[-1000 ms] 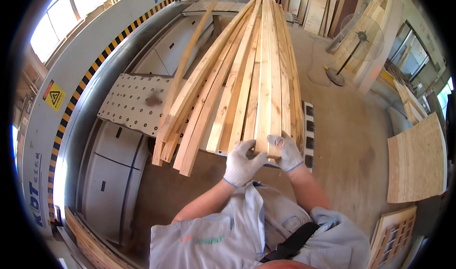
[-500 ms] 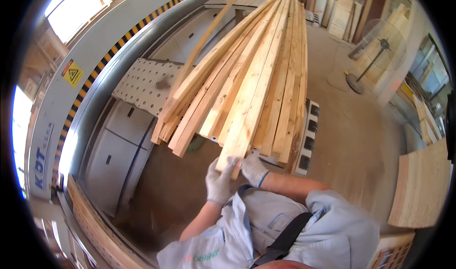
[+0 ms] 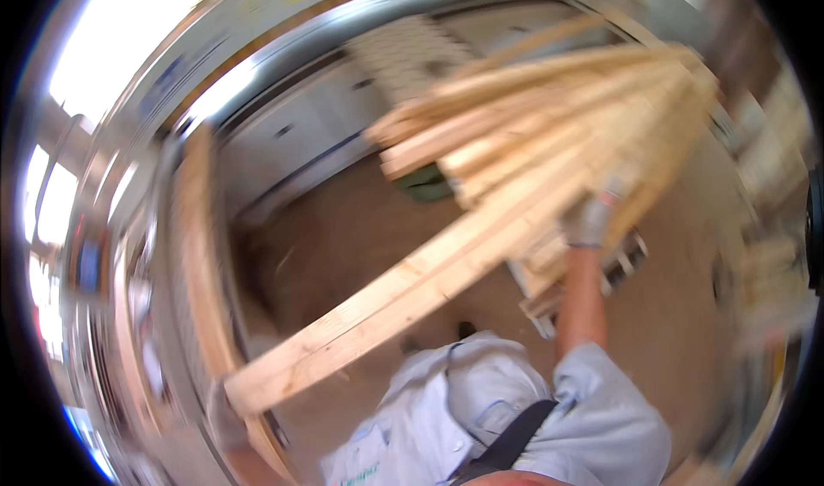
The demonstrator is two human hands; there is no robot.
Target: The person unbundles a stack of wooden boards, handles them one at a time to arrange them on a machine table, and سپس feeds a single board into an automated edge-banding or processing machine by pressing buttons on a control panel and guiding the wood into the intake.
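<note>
A long pale wooden beam (image 3: 378, 310) slants across the view, pulled out toward me from the pile. A line runs along its length; I cannot tell whether it is one piece or two side by side. At the near left, my gloved left hand (image 3: 225, 417) grips its end, with the fingers partly hidden. Farther along, on the beam's right side, my gloved right hand (image 3: 588, 218) holds it, blurred by motion. Several more wooden beams (image 3: 506, 100) lie fanned out in a pile beyond.
A machine with a silvery rounded bar (image 3: 360, 31) and a perforated table (image 3: 408, 57) stands behind the pile. Grey cabinet panels (image 3: 296, 134) are below it. On the left runs a long wooden-edged ledge (image 3: 202, 254). Brown floor (image 3: 335, 220) shows between.
The view has swung left. The beam's near end has come out of the pile toward the left. My hands, together at that end before, are now far apart along it.
</note>
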